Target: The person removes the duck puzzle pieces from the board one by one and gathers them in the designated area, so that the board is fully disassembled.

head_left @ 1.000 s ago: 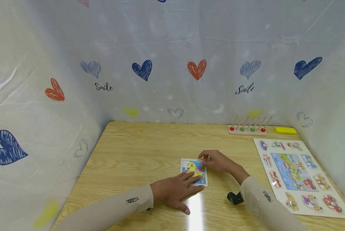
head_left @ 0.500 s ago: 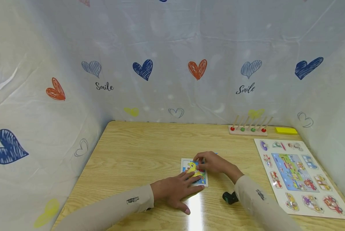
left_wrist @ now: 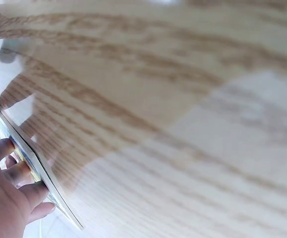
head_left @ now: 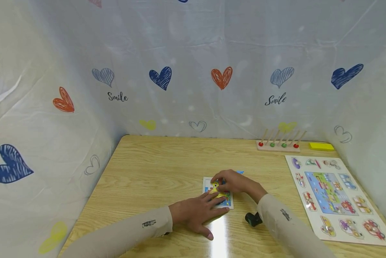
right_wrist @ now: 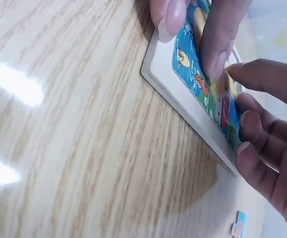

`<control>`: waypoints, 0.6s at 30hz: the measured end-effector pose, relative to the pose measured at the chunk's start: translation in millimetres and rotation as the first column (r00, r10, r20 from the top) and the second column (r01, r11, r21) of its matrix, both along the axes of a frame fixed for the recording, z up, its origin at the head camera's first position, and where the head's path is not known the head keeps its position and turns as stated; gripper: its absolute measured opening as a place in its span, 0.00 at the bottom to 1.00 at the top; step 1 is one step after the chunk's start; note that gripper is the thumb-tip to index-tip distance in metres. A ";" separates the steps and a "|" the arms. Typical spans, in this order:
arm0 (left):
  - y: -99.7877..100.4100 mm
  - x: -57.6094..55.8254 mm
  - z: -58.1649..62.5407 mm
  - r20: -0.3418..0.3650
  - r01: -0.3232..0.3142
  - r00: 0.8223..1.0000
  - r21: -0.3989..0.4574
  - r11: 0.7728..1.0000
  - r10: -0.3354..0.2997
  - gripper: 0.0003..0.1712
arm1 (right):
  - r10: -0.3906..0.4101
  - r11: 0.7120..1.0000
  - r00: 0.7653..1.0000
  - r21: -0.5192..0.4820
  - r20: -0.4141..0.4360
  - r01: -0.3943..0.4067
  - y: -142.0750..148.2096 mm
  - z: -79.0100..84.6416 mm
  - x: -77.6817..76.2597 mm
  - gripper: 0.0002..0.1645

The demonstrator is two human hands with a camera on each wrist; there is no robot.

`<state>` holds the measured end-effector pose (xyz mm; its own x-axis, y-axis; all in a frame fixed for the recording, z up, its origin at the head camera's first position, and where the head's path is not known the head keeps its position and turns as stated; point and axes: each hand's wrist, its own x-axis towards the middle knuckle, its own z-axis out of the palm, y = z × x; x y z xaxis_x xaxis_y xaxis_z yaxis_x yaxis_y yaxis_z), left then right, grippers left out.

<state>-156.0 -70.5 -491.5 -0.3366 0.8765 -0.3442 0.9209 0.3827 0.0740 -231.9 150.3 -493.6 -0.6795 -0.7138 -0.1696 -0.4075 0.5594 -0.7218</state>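
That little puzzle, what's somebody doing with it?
A person is busy with the small puzzle. Their left hand rests spread on it, while the right hand has curled fingers at its far part; whether they pinch a piece is hidden. A loose blue piece lies on the table, so it seems unfinished.

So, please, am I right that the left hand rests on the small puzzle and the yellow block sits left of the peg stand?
Almost: the head view shows the yellow block right of the peg stand. The left hand rests on the small puzzle.
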 end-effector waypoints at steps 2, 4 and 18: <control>-0.3 0.0 -0.4 0.003 -0.002 1.000 0.000 1.000 0.002 0.54 | 0.008 1.000 1.000 0.028 -0.005 -0.008 -1.6 1.1 -0.9 0.18; -0.5 -0.3 -0.4 0.007 -0.002 1.000 0.003 1.000 0.002 0.53 | 0.017 0.999 1.000 0.049 -0.008 -0.016 -2.7 2.2 -1.7 0.18; 0.1 0.2 2.1 0.012 -0.004 1.000 -0.004 1.000 0.004 0.54 | 0.004 0.996 0.997 0.085 -0.072 0.003 -8.3 4.5 -5.0 0.17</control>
